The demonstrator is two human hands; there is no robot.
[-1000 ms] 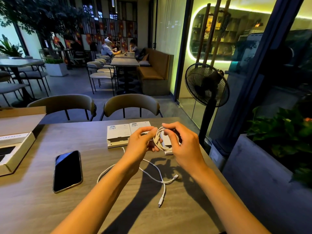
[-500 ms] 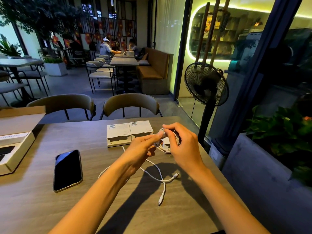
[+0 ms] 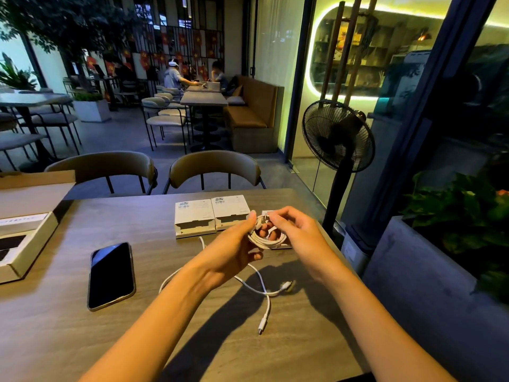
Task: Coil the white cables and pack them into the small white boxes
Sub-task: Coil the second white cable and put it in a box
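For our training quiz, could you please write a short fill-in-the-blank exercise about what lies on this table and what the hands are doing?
1. Both the left hand and the right hand hold a coiled white ____.
2. The phone lies with its dark screen facing ____.
3. Beyond the hands, two small white boxes sit side by ____.
4. A second, loose cable lies on the ____, uncoiled.

Missing words: cable; up; side; table

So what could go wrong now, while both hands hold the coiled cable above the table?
The coiled cable is held only by fingertips of the left hand and right hand, so its loops may spring open. The loose cable lies under the wrists; a forearm could drag it off the table.
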